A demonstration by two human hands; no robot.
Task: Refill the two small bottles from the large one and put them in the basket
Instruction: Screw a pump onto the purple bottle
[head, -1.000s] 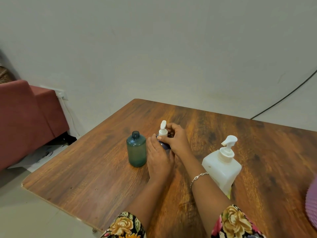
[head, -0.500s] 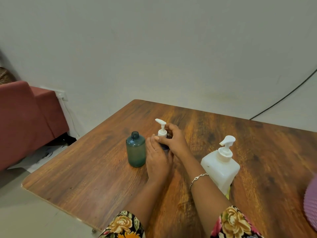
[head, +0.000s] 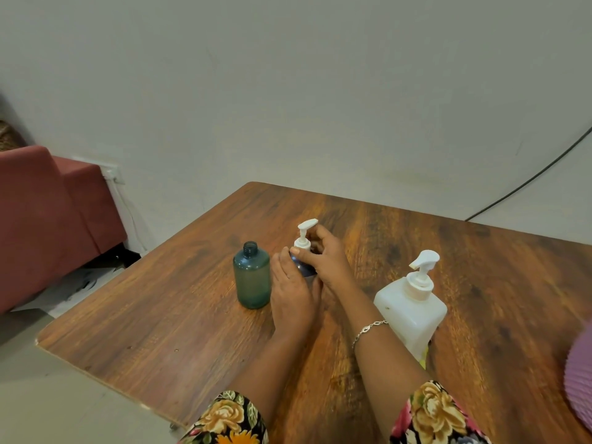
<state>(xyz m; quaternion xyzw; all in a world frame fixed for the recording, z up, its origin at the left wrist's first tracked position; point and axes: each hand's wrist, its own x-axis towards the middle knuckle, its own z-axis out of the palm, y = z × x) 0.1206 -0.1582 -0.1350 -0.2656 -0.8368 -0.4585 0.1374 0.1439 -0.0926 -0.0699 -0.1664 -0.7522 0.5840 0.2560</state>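
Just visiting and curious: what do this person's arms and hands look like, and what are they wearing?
No gloves on the left hand or right hand. Short floral sleeves: the left sleeve dark with yellow flowers and green leaves, the right sleeve pinkish with yellow flowers. A thin silver chain bracelet circles the right wrist.

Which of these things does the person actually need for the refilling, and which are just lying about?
For the job: large white bottle; green bottle, uncapped; blue bottle, gripped by the left hand; its pump top, pinched by the right hand.

Lying about: red sofa; black cable; wall socket; purple ribbed thing at the right edge, perhaps the basket, too cut off to tell.
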